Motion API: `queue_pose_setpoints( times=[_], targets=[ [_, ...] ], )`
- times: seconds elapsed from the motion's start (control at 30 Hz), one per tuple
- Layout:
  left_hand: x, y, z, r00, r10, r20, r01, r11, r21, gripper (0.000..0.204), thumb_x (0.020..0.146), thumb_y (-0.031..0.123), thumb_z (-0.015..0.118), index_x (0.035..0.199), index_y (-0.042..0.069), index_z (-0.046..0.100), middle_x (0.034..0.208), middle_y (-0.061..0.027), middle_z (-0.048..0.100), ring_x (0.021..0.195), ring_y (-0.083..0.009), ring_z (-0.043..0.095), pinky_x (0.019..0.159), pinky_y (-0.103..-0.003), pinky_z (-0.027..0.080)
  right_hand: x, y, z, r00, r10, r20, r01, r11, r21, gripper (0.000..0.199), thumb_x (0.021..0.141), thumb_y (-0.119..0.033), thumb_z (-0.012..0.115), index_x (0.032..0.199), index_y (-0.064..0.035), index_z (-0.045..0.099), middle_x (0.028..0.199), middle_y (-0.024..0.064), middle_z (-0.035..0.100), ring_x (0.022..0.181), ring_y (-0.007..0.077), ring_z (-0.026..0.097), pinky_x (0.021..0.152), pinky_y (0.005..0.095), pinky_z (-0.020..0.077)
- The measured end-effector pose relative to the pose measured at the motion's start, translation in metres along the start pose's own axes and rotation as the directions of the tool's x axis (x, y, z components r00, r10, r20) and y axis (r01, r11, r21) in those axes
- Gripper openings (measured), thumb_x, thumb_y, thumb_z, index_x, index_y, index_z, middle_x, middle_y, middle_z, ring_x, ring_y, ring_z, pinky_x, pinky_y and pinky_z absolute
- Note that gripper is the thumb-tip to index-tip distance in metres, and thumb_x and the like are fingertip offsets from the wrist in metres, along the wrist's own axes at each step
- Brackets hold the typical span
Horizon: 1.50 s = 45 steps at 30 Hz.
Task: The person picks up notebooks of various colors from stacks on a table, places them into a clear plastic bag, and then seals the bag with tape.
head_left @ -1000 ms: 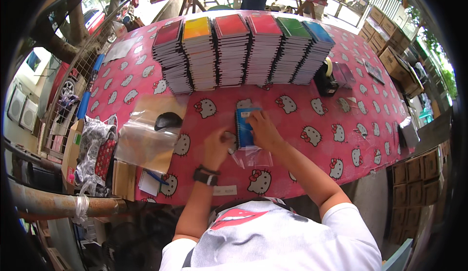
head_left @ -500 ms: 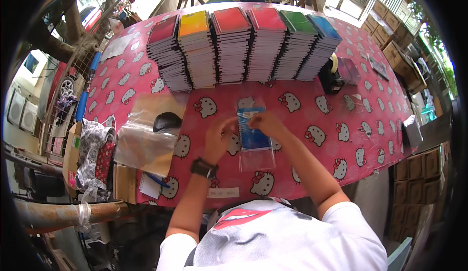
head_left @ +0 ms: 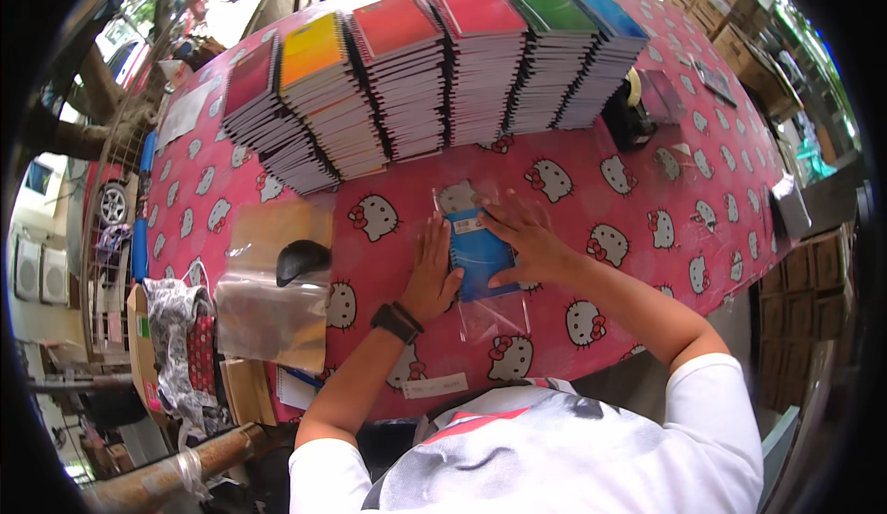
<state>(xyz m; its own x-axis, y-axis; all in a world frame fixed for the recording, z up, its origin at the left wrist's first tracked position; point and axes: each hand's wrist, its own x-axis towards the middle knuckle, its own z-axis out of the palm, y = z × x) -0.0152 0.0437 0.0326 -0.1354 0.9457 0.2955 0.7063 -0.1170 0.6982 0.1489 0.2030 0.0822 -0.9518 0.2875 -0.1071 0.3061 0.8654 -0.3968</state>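
A small blue spiral notebook (head_left: 481, 260) with a white label (head_left: 467, 226) near its top lies on the table in front of me. Transparent plastic (head_left: 499, 320) sticks out past its top and bottom edges. My left hand (head_left: 431, 272) rests flat along the spiral side, fingers stretched out, the thumb near the notebook's edge. Spread over the upper right part of the cover is my right hand (head_left: 528, 241), its fingers touching the notebook. Neither hand grips anything.
Tall stacks of spiral notebooks (head_left: 397, 24) in several colours stand at the back. Right of them is a black tape dispenser (head_left: 628, 121). Transparent plastic sleeves (head_left: 268, 306) lie at left under a black rounded object (head_left: 302, 262). A paper strip (head_left: 436, 385) lies near the front edge.
My fingers were bunched at the notebook's top; now both hands lie flat at its sides, with the white label showing. The view has shifted slightly.
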Motion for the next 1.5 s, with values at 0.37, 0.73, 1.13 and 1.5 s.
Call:
queue_pose_setpoints(
  times=[0.37,0.73,1.13,1.5],
  targets=[
    [0.002,0.005,0.003,0.996,-0.07,0.05,0.071,0.997,-0.004,0.059,0.087,0.031,0.049,0.137,0.008,0.026,0.147,-0.0164,0.008,0.135,-0.0397,0.01,0.105,-0.059,0.009,0.015,-0.026,0.013,0.994,0.107,-0.008,-0.106,0.992,0.068,0.109,0.053,-0.059,0.074,0.141,-0.0182,0.023,0.149,0.0105,0.01,0.134,0.0452,0.001,0.099,0.0671,0.0118],
    [0.028,0.019,0.002,0.978,-0.207,0.035,0.195,0.956,0.218,0.066,0.072,0.047,0.066,0.13,0.023,0.045,0.148,-0.0075,0.016,0.131,-0.046,0.013,0.103,-0.059,0.016,-0.002,-0.032,0.034,0.957,0.117,-0.264,-0.11,0.993,0.041,0.12,0.051,-0.053,0.077,0.142,-0.0114,0.01,0.147,0.0197,0.008,0.133,0.0459,0.005,0.098,0.0662,0.0178],
    [0.027,0.02,0.004,0.981,-0.187,0.041,0.182,0.978,0.1,0.072,0.071,0.05,0.067,0.133,0.024,0.042,0.148,-0.0084,0.017,0.131,-0.045,0.014,0.104,-0.057,0.015,-0.053,0.204,-0.103,0.3,0.59,-0.75,-0.22,0.807,0.547,0.025,0.08,-0.019,0.062,0.096,0.0007,0.064,0.079,0.0108,0.067,0.072,0.0186,0.064,0.066,0.0291,0.05],
    [0.019,0.015,-0.005,0.966,-0.249,0.063,0.231,0.95,0.208,0.073,0.071,0.051,0.067,0.134,0.025,0.041,0.146,-0.0113,0.018,0.131,-0.0455,0.013,0.104,-0.059,0.013,-0.024,0.287,-0.142,0.556,0.584,-0.591,-0.273,0.8,0.534,0.025,0.075,-0.029,0.069,0.076,-0.0044,0.068,0.074,0.0073,0.066,0.07,0.0164,0.061,0.07,0.0283,0.0471]
  ],
)
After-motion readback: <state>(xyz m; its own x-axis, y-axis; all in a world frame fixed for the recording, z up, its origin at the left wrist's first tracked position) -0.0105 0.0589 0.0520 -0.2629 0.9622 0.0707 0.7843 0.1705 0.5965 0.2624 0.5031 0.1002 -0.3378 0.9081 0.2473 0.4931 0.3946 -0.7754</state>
